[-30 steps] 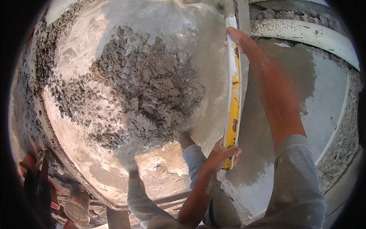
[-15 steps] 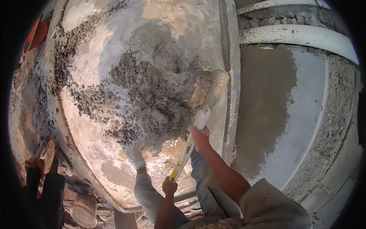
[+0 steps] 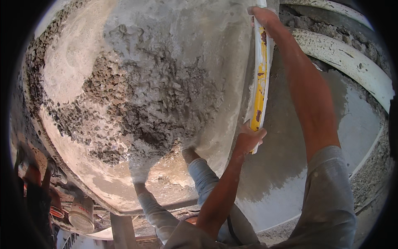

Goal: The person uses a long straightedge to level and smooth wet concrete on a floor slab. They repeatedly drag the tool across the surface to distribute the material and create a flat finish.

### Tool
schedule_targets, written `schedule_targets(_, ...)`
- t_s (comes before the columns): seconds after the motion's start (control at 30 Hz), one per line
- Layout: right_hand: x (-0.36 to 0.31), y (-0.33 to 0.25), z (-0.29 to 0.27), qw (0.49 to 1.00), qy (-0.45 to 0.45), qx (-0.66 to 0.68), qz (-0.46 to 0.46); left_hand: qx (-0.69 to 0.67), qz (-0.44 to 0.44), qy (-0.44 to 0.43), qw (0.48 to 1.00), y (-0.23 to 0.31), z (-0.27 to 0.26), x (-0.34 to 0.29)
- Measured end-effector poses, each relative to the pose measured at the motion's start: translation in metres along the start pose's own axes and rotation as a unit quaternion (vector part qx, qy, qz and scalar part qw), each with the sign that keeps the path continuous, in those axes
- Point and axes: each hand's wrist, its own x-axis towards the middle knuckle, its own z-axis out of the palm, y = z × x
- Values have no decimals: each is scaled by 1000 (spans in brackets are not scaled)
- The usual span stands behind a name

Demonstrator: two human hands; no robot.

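Observation:
Both my hands grip the long handle [image 3: 260, 79] of a tool, wrapped in white with a yellow strip worn to brown patches. My left hand [image 3: 250, 137] is closed round its near end; my right hand [image 3: 266, 20] closes round it farther up. The handle stands over the right rim of a wide shallow trough [image 3: 244, 83]. The tool's head lies beyond the top edge, out of view. In the trough, wet grey concrete mix [image 3: 166, 95] with coarse gravel [image 3: 105, 83] lies in a heap amid milky water. My lower legs stand in the mix.
Two thick white pipes [image 3: 340, 52] run at the upper right. A slab [image 3: 286, 157], partly wet, borders the trough on the right. At lower left are a white bucket [image 3: 81, 213] and another person's dark-clothed legs [image 3: 39, 203]. A grey post [image 3: 122, 230] stands near the trough's near edge.
My hands have carried the handle up and to the right, from over the mix to the trough's right rim. The tool's wet head has left the view; the heap looks flatter and more spread.

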Motion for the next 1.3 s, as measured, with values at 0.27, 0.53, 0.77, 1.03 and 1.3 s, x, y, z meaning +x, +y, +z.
schedule_targets(0.27, 6, -28, 7, 976, -175, 58, 119, 68, -46, -44, 996, 97, -62, -52)
schedule_targets(0.53, -14, -42, 3, 982, -163, 55, 74, -277, -29, -248, 928, 43, -34, -28)
schedule_targets(0.77, -152, -18, 67, 969, -188, 119, 110, -272, -54, -200, 940, -38, -90, -141)
schedule_targets(1.03, -360, 32, 170, 892, -153, 337, 260, -107, -124, -54, 985, -111, -196, -323)
schedule_targets(1.3, -532, -7, 218, 855, -142, 434, 247, -70, -138, -42, 987, -136, -273, -489)
